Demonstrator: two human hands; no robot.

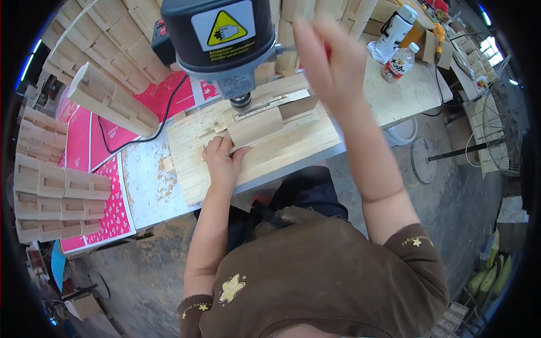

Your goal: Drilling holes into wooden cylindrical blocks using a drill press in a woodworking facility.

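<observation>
A dark drill press (pixel 217 53) stands over the bench, its metal chuck (pixel 241 102) just above a pale curved wooden piece (pixel 257 128). This piece lies in a wooden jig (pixel 301 115) on a flat board (pixel 265 163). My left hand (pixel 221 162) grips the piece's near left end, thumb at the front edge and fingers bent round the side. Raised at the right of the drill head, my right hand (pixel 332 65) is closed in a fist, slightly blurred, where the feed lever (pixel 286 49) runs into it. The drill tip is hard to make out against the wood.
Stacks of curved wooden pieces (pixel 62 200) stand at the left, and more (pixel 112 42) behind. One tall stack (pixel 112 101) leans beside a black cable (pixel 164 121). At the back right are a plastic bottle (pixel 400 63) and a white flask (pixel 394 32).
</observation>
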